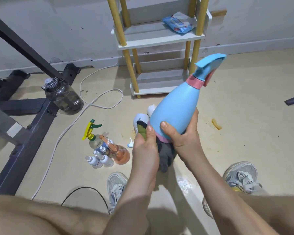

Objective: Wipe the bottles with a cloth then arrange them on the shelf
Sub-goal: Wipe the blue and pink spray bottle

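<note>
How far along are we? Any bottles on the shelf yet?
Done: nothing shelved; the shelf holds only a wipes pack. In hand: the right hand grips the blue spray bottle while the left hand holds the cloth at its base. Left: the yellow-green sprayer, orange sprayer, small white bottles and larger white bottles are on the floor, unshelved.

Shelf [159, 38] behind; small bottles [102, 156] left of hands [165, 138].

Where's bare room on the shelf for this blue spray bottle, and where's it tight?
The lowest tier of the shelf is bare between its yellow posts. The tier above is free left of the wipes pack, which fills its right end. Crowded: the floor left of the left hand, where spray bottles cluster.
</note>
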The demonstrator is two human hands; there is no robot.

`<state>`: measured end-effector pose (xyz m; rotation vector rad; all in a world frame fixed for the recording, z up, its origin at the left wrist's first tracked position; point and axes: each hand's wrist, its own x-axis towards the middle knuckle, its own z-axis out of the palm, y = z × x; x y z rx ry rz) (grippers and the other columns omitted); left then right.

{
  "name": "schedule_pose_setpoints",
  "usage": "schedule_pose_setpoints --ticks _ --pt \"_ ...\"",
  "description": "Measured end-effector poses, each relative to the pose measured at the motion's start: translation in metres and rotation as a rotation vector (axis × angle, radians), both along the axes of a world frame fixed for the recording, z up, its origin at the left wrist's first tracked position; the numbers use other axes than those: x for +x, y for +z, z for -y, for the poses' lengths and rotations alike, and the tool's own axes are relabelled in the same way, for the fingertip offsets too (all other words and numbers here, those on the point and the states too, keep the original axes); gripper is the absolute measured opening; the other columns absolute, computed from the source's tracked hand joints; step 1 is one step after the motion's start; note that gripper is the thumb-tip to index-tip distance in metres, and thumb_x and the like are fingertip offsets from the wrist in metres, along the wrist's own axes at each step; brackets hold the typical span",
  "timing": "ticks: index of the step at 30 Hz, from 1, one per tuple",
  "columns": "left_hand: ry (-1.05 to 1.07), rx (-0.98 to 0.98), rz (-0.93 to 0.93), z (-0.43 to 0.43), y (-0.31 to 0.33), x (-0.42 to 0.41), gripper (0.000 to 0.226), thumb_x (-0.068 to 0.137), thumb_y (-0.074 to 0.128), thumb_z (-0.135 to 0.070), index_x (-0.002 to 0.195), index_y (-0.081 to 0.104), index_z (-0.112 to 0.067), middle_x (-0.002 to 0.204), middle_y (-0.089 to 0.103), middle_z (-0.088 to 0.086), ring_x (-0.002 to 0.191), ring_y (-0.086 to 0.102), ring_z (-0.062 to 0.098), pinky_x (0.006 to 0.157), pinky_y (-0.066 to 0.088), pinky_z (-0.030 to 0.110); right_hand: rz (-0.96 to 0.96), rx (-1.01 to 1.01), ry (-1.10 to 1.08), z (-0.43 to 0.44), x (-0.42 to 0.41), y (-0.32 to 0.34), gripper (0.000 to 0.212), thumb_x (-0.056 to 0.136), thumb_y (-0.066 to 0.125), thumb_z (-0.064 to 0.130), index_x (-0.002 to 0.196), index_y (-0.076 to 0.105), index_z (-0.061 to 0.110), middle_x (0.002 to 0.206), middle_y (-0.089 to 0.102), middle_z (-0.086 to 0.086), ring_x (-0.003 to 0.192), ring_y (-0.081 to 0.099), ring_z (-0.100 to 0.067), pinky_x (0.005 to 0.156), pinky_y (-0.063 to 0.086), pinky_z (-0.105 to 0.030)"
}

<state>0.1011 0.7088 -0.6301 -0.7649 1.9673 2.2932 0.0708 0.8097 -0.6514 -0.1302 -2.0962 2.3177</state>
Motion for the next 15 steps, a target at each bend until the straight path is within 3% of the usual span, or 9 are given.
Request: schedule_pose_setpoints --ticks 2,5,6,7,9,11,13,15 --pt "-0.122 -0.119 0.091 0.002 0.000 0.002 0.051 0.092 0.045 -0.053 0.124 0.056 -0.015 0.115 0.068 0.001 0.110 0.065 0.021 0.099 0.049 0.041 -0.015 0.110 0.030 -0.005 -0.001 0.002 0.089 0.056 0.077 0.058 0.134 0.035 0.049 0.114 0.060 0.030 0.106 0.063 -0.002 0.091 0.055 -0.038" --pt "-0.272 -0.771 0.085 0.020 0.001 0.001 0.042 0.096 0.046 -0.049 0.132 0.046 -0.026 0.113 0.056 -0.003 0.114 0.055 0.022 0.097 0.043 0.041 0.023 0.318 0.107 -0.018 0.000 0.011 0.079 0.057 0.077 0.056 0.121 0.033 0.067 0.112 0.061 0.027 0.104 0.063 -0.008 0.088 0.054 -0.037" --pt "-0.260 -0.777 0.031 0.027 0.006 -0.001 0.049 0.090 0.054 -0.054 0.133 0.045 -0.031 0.112 0.056 -0.004 0.111 0.056 0.022 0.096 0.044 0.043 0.028 0.356 0.163 -0.021 0.001 0.015 0.079 0.058 0.078 0.053 0.122 0.034 0.067 0.114 0.062 0.023 0.105 0.063 -0.013 0.089 0.055 -0.042" --pt "-0.237 -0.607 -0.051 0.031 0.016 -0.005 0.056 0.083 0.062 -0.056 0.132 0.046 -0.033 0.112 0.059 -0.005 0.108 0.060 0.021 0.093 0.049 0.042 0.021 0.347 0.226 -0.022 0.001 0.019 0.081 0.059 0.080 0.050 0.125 0.036 0.065 0.116 0.063 0.019 0.105 0.065 -0.016 0.089 0.055 -0.045" --pt "-0.313 -0.140 -0.101 0.032 0.033 -0.010 0.057 0.077 0.076 -0.046 0.125 0.056 -0.023 0.107 0.070 -0.003 0.092 0.070 0.013 0.072 0.056 0.025 0.004 0.292 0.342 -0.021 0.003 0.030 0.084 0.064 0.086 0.036 0.128 0.038 0.063 0.115 0.066 0.013 0.100 0.068 -0.019 0.086 0.058 -0.048" --pt "-0.381 -0.031 -0.122 0.031 0.035 -0.011 0.048 0.072 0.082 -0.033 0.113 0.061 -0.018 0.095 0.074 0.000 0.078 0.072 0.014 0.057 0.053 0.020 0.004 0.320 0.466 -0.023 0.002 0.043 0.093 0.068 0.087 0.021 0.134 0.034 0.060 0.114 0.067 0.011 0.095 0.070 -0.018 0.084 0.059 -0.044" --pt "-0.252 -0.012 -0.142 0.029 0.035 -0.013 0.047 0.070 0.080 -0.033 0.110 0.063 -0.019 0.093 0.075 -0.002 0.079 0.071 0.017 0.054 0.051 0.020 0.036 0.361 0.569 -0.030 0.002 0.050 0.105 0.070 0.086 0.010 0.145 0.027 0.054 0.121 0.064 0.010 0.100 0.069 -0.015 0.089 0.058 -0.039" --pt "-0.054 0.027 -0.116 0.036 0.029 -0.016 0.054 0.074 0.079 -0.044 0.119 0.058 -0.023 0.098 0.071 -0.001 0.078 0.066 0.021 0.044 0.046 0.020 0.124 0.327 0.525 -0.038 0.000 0.052 0.104 0.071 0.081 0.000 0.151 0.030 0.043 0.120 0.067 0.003 0.099 0.071 -0.021 0.093 0.056 -0.042"
